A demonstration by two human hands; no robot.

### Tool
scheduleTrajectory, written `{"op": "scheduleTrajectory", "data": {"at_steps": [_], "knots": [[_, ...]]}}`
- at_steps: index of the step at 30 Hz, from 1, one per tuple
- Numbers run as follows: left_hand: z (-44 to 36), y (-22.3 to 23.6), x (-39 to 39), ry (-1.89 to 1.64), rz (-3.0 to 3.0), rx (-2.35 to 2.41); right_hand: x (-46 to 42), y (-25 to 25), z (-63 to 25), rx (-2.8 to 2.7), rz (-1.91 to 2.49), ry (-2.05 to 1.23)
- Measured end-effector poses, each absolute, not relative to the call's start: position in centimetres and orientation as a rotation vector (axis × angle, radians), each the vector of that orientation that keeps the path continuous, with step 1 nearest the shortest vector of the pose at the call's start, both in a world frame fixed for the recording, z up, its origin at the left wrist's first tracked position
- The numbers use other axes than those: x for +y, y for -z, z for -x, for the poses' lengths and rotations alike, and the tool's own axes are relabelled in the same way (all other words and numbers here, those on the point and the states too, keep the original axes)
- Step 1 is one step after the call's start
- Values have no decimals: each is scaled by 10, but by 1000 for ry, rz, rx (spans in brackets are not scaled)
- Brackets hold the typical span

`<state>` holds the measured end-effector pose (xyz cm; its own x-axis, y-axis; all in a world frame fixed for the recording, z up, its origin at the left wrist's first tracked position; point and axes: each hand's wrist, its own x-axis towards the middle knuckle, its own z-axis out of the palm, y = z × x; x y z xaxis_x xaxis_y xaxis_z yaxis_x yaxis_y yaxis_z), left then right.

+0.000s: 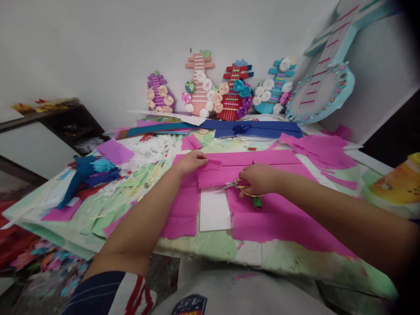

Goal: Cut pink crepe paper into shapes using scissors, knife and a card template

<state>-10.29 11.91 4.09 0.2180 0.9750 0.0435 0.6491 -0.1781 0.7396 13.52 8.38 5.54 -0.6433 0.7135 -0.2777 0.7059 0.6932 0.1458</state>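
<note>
My left hand [193,162] is closed, fingertips pinching the upper left part of a pink paper strip [215,175]. In my right hand [257,178] is a pair of scissors [229,185] with gold-coloured handles. The blades point left along the strip's lower edge; I cannot tell whether they are cutting it. Beneath them lies a white rectangular card [215,212], with larger pink paper [278,199] to both sides. A small green object [257,202] rests just below my right hand, partly hidden by it.
Pink scraps [318,148] lie at the right, near a yellow container [400,183]. White shredded strips [152,151] and coloured paper scraps [98,168] cover the left side. Several flower-decorated paper instruments [198,94] stand along the wall, beside a larger light-blue one [328,92].
</note>
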Motion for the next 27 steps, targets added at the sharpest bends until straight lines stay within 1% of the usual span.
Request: {"op": "scheduleTrajectory", "data": {"at_steps": [8,18,27], "knots": [[103,-43,119,-722,-1938,1444,87,-54,-131,2606,-1114,22],[110,-43,122,-754,-1907,1458,86,-53,-135,2603,-1090,-53],[109,-36,127,-769,-1898,1442,87,-55,-129,2556,-1144,17]]}}
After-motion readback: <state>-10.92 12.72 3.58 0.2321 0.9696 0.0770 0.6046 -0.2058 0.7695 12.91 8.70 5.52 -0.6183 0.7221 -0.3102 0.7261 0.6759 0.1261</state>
